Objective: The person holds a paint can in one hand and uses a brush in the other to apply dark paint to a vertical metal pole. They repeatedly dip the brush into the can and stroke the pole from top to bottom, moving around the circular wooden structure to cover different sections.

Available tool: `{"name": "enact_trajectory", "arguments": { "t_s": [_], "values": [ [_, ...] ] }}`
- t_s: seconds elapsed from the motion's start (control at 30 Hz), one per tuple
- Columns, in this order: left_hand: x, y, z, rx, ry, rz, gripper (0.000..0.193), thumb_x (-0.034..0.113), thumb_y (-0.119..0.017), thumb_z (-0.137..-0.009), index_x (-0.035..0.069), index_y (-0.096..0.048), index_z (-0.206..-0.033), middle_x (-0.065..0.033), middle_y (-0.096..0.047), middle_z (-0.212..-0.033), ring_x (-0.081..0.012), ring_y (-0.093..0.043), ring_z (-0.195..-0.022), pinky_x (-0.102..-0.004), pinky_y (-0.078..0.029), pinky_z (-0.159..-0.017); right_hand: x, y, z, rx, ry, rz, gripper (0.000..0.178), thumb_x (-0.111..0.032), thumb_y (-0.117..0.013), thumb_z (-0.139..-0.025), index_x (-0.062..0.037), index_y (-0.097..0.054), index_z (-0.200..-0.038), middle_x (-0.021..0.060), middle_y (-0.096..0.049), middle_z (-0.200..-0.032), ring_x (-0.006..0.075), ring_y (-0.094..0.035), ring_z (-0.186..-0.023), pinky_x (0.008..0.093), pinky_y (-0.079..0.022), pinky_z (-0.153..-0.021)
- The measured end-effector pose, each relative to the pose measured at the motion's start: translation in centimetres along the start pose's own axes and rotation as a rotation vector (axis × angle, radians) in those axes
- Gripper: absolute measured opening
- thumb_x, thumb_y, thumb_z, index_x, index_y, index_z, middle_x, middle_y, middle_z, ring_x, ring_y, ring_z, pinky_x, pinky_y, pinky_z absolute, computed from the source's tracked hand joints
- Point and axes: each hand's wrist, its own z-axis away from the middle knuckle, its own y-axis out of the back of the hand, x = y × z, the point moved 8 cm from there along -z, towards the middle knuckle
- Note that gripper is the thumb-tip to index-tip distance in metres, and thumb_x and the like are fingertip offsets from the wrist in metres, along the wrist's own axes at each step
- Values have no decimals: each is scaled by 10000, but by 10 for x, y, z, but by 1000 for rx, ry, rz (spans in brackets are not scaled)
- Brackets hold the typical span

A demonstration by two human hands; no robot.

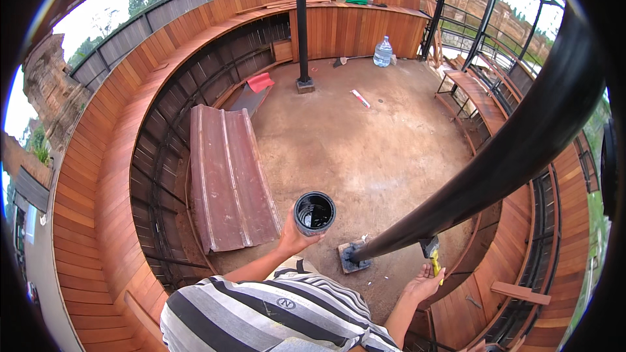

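My left hand is wrapped round a small round tub of black paint, held upright in front of my striped shirt. Dark, glossy liquid shows inside it. In my right hand is a paintbrush with a yellow handle, gripped by the fingers. Its dark bristles point up and reach the underside of the thick black metal post; whether they touch it I cannot tell. That post slants from the upper right down to a small square base on the floor.
Ribbed reddish metal sheets lie at the left. A curved wooden bench rings the concrete floor. A second black post stands ahead, with a large water bottle beyond it. A loose board lies on the right bench.
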Motion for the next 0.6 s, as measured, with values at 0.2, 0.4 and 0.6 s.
{"name": "enact_trajectory", "arguments": {
  "t_s": [0.2,0.4,0.6],
  "values": [
    [-49,78,-65,-36,-21,10,1204,256,-1039,-672,-21,-328,-1602,-211,-558,-1473,-332,-558,-1411,-452,-438,-1215,88,97,-5,202,198,558,580,-316,-698,-1096,250,-605,-1177,325,-752,-1026,365,-811,-857,402,-724,-691],
    [-76,159,-130,-115,-9,2,1245,282,-1049,-670,-29,-311,-1623,-217,-544,-1504,-341,-557,-1434,-452,-435,-1225,-76,-30,73,319,408,552,474,-364,-718,-1081,94,-717,-1200,219,-764,-1018,251,-760,-763,319,-659,-627],
    [-101,208,-175,7,33,-16,1243,295,-1054,-670,-4,-312,-1620,-206,-563,-1496,-337,-577,-1416,-450,-457,-1208,-139,49,23,185,687,441,213,-112,-602,-1037,61,-726,-1020,134,-686,-889,272,-598,-749,414,-533,-655]
  ]
}}
